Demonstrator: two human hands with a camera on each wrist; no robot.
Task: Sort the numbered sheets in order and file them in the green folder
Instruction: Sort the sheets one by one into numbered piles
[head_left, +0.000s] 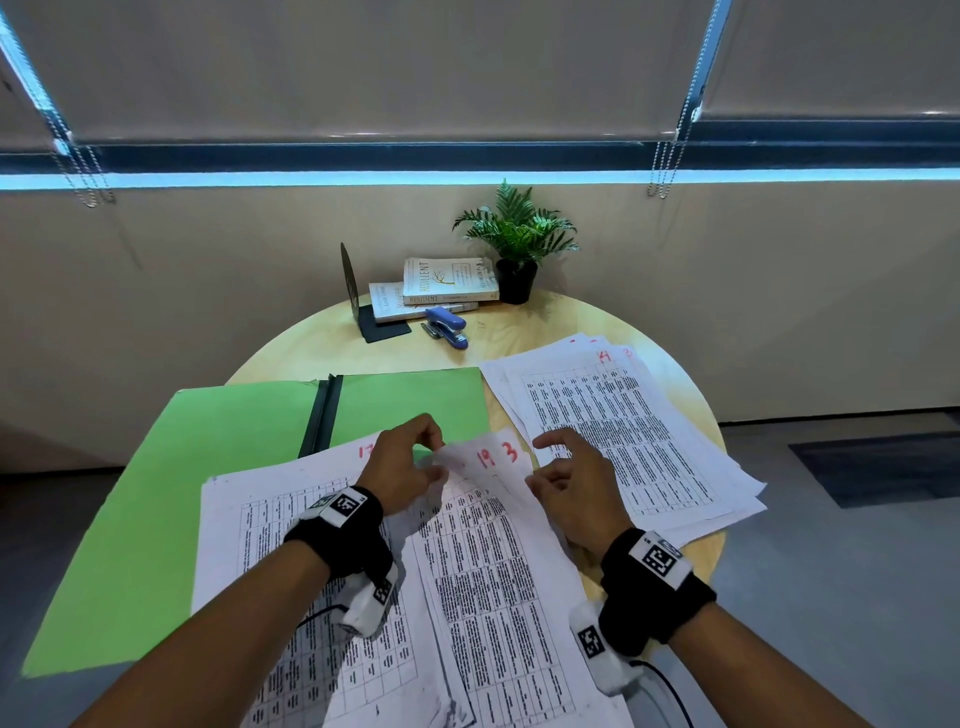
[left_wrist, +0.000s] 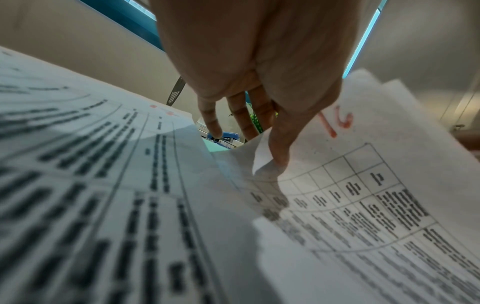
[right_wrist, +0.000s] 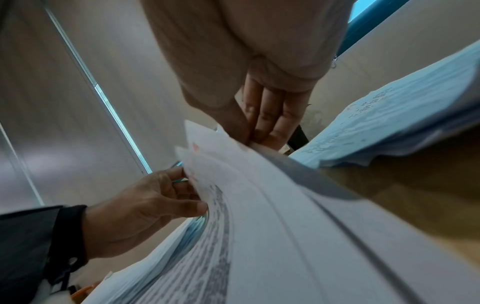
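Note:
The green folder (head_left: 208, 467) lies open on the left of the round table (head_left: 519, 332), its black spine clip up. On its near half rests a stack of printed sheets (head_left: 270, 545) with red numbers. My left hand (head_left: 434, 457) pinches the top left corner of a few lifted sheets (head_left: 483, 519) marked 19 and 3; thumb and fingers close on that corner (left_wrist: 272, 152). My right hand (head_left: 545, 467) pinches the same sheets' top right edge (right_wrist: 257, 137). A second spread pile (head_left: 623, 441), its top sheet marked 14, lies to the right.
At the table's far side stand a black bookend (head_left: 358, 296), two stacked books (head_left: 447, 283), a blue stapler (head_left: 447, 326) and a potted plant (head_left: 517, 244). The wall and window blinds are close behind. The folder and sheets overhang the table's near edge.

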